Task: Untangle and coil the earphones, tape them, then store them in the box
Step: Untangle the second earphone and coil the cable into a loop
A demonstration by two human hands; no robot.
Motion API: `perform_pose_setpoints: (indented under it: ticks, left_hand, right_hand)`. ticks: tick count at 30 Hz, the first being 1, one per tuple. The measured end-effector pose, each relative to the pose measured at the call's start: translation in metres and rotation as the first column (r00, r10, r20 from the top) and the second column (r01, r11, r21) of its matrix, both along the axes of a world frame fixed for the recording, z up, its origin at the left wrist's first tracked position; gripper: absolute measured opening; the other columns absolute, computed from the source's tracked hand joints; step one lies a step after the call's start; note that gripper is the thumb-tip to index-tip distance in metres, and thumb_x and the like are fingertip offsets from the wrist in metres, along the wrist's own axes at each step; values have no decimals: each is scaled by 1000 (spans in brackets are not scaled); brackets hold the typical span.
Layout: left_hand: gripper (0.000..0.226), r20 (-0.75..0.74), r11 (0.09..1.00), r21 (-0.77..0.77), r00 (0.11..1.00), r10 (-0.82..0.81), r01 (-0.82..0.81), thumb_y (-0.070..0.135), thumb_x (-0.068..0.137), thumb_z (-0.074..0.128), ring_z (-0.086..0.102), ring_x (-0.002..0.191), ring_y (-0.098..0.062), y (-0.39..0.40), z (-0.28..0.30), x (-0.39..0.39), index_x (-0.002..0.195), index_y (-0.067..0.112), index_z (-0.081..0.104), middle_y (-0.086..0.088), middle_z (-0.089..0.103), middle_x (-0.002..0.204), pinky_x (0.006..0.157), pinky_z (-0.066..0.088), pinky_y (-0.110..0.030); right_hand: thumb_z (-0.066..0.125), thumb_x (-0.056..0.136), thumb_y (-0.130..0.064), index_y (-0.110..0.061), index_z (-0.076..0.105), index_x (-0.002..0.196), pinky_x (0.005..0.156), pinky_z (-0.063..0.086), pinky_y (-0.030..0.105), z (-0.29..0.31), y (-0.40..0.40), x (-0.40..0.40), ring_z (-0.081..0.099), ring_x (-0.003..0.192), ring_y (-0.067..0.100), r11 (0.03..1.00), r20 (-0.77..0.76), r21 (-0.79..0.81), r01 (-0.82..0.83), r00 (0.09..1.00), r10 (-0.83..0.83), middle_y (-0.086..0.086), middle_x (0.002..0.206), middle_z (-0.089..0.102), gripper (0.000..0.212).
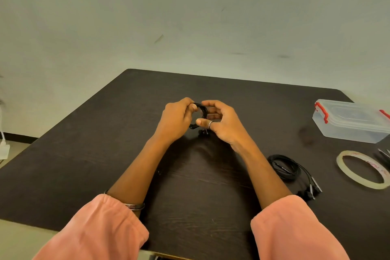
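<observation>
Both hands hold the small coil of black earphones (200, 112) above the desk (105, 154): left hand (176, 119) pinches one side, right hand (221, 122) curls round the other. Loops should stay pinched flat; the earbuds probably dangle below. Tape roll (362, 170) lies well right.

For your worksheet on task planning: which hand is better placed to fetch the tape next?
Probably the right hand: the beige tape roll lies on its side of the dark table.

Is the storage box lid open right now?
No, the clear box at the table's far right has its lid seated on top, with the red latches at its ends, and neither hand is near it.
</observation>
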State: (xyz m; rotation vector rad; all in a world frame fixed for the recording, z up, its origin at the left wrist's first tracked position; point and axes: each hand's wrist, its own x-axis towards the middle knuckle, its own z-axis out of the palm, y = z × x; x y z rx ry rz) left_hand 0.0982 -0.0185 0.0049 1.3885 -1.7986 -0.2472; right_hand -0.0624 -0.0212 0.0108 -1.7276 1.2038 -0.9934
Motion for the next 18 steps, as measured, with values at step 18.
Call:
perform_pose_setpoints:
  ticks: [18]
  left_hand:
    - [8,-533,935,343,839,110,95,14,93,61,67,65,-21,37,2,-29,89,12,68,-8,68,76,54,58,-34]
  right_hand:
    - [61,90,-2,-7,68,108,70,55,24,11,38,-34,70,74,13,989,164,91,116,978,-130,8,83,74,20]
